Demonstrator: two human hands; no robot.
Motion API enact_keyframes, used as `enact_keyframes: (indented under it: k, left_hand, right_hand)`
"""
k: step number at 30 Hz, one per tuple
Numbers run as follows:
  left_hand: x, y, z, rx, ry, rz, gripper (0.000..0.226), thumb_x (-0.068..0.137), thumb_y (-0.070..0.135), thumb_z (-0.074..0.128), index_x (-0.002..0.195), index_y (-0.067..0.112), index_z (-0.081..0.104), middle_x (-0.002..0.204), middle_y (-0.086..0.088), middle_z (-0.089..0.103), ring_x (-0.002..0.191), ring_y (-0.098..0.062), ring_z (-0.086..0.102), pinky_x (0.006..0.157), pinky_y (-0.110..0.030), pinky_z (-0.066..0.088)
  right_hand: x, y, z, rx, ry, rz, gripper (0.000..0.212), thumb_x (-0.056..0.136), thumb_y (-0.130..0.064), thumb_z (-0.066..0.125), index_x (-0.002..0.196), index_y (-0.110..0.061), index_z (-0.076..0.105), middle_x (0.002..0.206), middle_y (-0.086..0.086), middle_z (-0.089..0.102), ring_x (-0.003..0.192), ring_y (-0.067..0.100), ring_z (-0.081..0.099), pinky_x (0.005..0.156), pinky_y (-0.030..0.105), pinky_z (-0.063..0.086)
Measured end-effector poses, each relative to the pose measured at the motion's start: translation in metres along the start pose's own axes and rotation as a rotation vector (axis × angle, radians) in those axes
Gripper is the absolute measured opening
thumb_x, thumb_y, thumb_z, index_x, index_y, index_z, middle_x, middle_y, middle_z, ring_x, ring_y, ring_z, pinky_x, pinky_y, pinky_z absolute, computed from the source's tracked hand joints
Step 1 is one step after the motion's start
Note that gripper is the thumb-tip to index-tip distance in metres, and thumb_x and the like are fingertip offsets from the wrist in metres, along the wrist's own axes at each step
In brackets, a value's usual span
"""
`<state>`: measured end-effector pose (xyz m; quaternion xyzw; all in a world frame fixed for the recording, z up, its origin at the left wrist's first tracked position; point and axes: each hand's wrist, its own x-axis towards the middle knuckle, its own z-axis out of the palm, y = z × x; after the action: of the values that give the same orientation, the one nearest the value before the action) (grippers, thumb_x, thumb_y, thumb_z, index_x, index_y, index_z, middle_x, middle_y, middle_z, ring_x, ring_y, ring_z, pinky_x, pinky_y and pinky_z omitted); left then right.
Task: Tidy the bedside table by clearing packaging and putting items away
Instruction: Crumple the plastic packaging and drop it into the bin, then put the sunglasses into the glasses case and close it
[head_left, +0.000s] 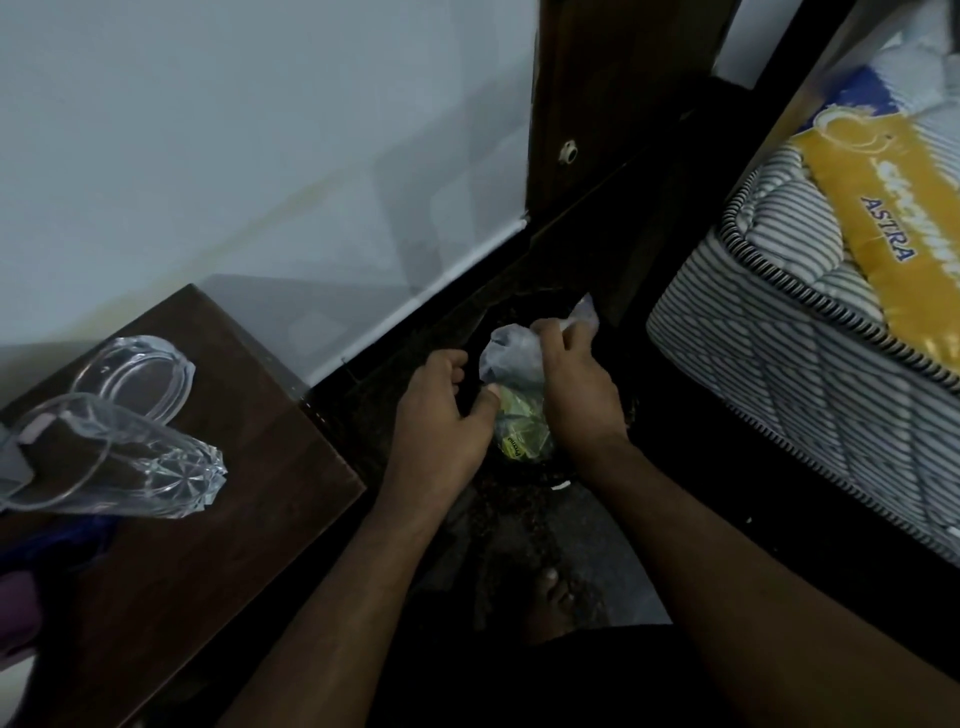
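Note:
A thin clear plastic bag (511, 371) with yellow-green packaging inside hangs low in the dark gap between the bedside table and the bed. My right hand (576, 384) pinches the bag's top edge, fingers closed on the plastic. My left hand (441, 410) presses its thumb against the bag's left side, fingers curled. Under the bag sits a dark round bin (561, 480), mostly hidden in shadow. The brown wooden bedside table (249, 467) stands at lower left.
On the table lie a cut-glass tumbler on its side (130, 462) and a round glass dish (137, 374); blue and purple items sit at its left edge. A striped mattress (779, 332) with a yellow label is at right. My bare foot (545, 587) rests on the dark floor.

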<state>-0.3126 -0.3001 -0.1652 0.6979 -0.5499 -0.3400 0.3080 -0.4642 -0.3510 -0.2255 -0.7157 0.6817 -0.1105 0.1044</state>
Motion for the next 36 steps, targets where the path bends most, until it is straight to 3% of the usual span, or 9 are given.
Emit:
enact_keyframes:
  k: [3, 5, 8, 14, 19, 28, 36]
  left_hand:
    - [-0.001, -0.002, -0.004, 0.039, 0.019, 0.013, 0.049, 0.094, 0.032, 0.068, 0.138, 0.018, 0.052, 0.131, -0.003, 0.059, 0.119, -0.016, 0.056, 0.090, -0.027, 0.041]
    - [-0.001, -0.003, -0.007, 0.071, 0.020, 0.021, 0.050, 0.094, 0.032, 0.068, 0.139, 0.017, 0.051, 0.132, -0.003, 0.059, 0.119, -0.016, 0.055, 0.090, -0.026, 0.039]
    - [-0.001, -0.006, -0.009, 0.111, 0.034, 0.043, 0.051, 0.094, 0.031, 0.069, 0.138, 0.016, 0.051, 0.132, -0.004, 0.058, 0.120, -0.016, 0.055, 0.091, -0.025, 0.038]
    - [-0.005, -0.002, -0.017, 0.141, 0.041, 0.089, 0.051, 0.094, 0.033, 0.068, 0.140, 0.017, 0.050, 0.137, -0.003, 0.055, 0.125, -0.018, 0.053, 0.092, -0.025, 0.036]
    - [-0.020, 0.004, -0.033, 0.113, 0.089, 0.123, 0.050, 0.095, 0.032, 0.068, 0.140, 0.017, 0.050, 0.139, -0.004, 0.056, 0.127, -0.019, 0.053, 0.094, -0.026, 0.038]
    - [-0.091, -0.016, -0.094, 0.128, 0.245, 0.138, 0.043, 0.092, 0.025, 0.070, 0.132, 0.015, 0.057, 0.124, -0.003, 0.062, 0.110, -0.014, 0.061, 0.092, -0.023, 0.043]
    - [-0.168, -0.056, -0.156, 0.120, 0.379, 0.059, 0.042, 0.092, 0.024, 0.070, 0.132, 0.017, 0.058, 0.129, -0.004, 0.064, 0.120, -0.017, 0.059, 0.102, -0.029, 0.045]
  right_hand:
    - [-0.002, 0.006, 0.010, -0.032, -0.370, -0.020, 0.062, 0.094, -0.004, 0.063, 0.150, -0.013, 0.039, 0.146, 0.019, 0.045, 0.127, 0.034, 0.056, 0.098, 0.045, 0.054]
    - [-0.001, 0.007, 0.007, -0.011, -0.485, 0.006, 0.050, 0.094, 0.002, 0.057, 0.140, -0.016, 0.057, 0.139, 0.015, 0.060, 0.125, 0.032, 0.060, 0.100, 0.045, 0.054]
    - [0.003, -0.002, -0.007, 0.070, -0.336, 0.050, 0.045, 0.094, 0.001, 0.052, 0.132, -0.020, 0.063, 0.133, 0.011, 0.065, 0.120, 0.031, 0.064, 0.096, 0.045, 0.057]
    - [0.000, -0.024, -0.035, 0.048, -0.161, -0.075, 0.030, 0.098, -0.009, 0.052, 0.126, -0.012, 0.060, 0.126, 0.014, 0.056, 0.104, 0.037, 0.064, 0.077, 0.045, 0.056]
    - [-0.014, -0.051, -0.062, 0.060, -0.067, -0.158, 0.031, 0.100, -0.020, 0.053, 0.130, -0.013, 0.056, 0.130, 0.012, 0.054, 0.104, 0.037, 0.064, 0.076, 0.044, 0.052]
    - [-0.076, -0.111, -0.092, 0.098, 0.002, -0.307, 0.032, 0.100, -0.024, 0.054, 0.130, -0.015, 0.054, 0.127, 0.010, 0.054, 0.105, 0.038, 0.064, 0.079, 0.045, 0.052]
    - [-0.147, -0.189, -0.092, 0.199, 0.056, -0.492, 0.028, 0.100, -0.026, 0.053, 0.127, -0.018, 0.057, 0.125, 0.007, 0.055, 0.098, 0.036, 0.066, 0.071, 0.041, 0.049]
